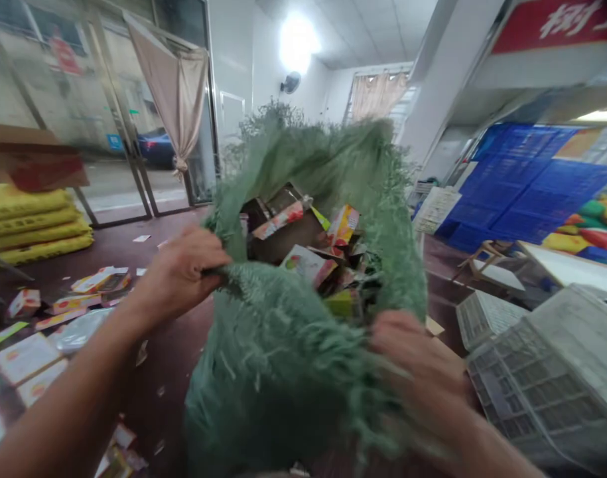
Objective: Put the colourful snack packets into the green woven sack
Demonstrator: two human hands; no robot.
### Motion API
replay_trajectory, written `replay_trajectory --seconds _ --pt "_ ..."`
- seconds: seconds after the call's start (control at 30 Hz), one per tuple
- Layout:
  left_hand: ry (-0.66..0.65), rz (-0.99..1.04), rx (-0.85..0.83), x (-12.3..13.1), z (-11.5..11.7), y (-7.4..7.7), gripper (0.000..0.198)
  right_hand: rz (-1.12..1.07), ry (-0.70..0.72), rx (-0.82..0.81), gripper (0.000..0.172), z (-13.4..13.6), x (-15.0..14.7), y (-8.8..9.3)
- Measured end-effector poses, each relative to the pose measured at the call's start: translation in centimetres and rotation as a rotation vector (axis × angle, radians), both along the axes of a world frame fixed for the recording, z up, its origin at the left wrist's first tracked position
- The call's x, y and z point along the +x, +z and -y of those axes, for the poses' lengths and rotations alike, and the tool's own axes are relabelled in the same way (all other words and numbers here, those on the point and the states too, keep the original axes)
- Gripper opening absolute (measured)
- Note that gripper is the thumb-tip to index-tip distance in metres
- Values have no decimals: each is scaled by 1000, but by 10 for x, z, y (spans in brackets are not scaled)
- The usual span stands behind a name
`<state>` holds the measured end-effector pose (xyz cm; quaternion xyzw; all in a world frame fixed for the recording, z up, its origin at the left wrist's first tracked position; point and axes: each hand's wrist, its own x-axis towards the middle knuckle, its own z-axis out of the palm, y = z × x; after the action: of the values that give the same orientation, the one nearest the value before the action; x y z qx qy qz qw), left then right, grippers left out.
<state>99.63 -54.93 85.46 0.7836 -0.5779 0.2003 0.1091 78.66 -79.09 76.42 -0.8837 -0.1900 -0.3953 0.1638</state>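
A large green woven sack [278, 332] with badly frayed edges stands in front of me, its mouth spread wide. Inside it lie crumpled cardboard boxes [303, 232], several of them printed in orange, red and yellow. My left hand [184, 269] is closed around the near left part of the sack's rim. At the near right of the rim, my right hand [407, 345] is closed on the frayed edge, partly blurred and with its fingertips hidden. The sack's lower part is dark and its contents there are out of sight.
Flattened cartons [27, 358] and scraps litter the floor at left. Yellow sacks [34, 226] are stacked near the glass doors [119, 133]. White plastic crates [546, 372] stand close on the right, with a small wooden chair [497, 269] and blue crates [522, 179] beyond.
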Motion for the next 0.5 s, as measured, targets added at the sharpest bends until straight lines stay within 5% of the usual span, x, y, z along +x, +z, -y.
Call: replay_trajectory --seconds 0.13,0.2,0.23,0.3,0.43,0.5 --pt "325 -282 360 14 -40 -97 19 -278 -76 -111 20 -2 30 -111" --pt "403 -443 411 6 -59 -126 20 -402 -126 -88 22 8 36 -141" --pt "415 -481 371 0 -65 -130 21 -407 -115 -52 21 13 36 -142" --pt "379 -450 166 -12 -73 -113 22 -278 -75 39 20 20 33 -115" --pt "64 -153 -224 -28 -69 -40 17 -19 124 69 25 19 30 -22" --pt "30 -77 -288 -37 -62 -25 14 -21 252 56 25 10 35 -5"
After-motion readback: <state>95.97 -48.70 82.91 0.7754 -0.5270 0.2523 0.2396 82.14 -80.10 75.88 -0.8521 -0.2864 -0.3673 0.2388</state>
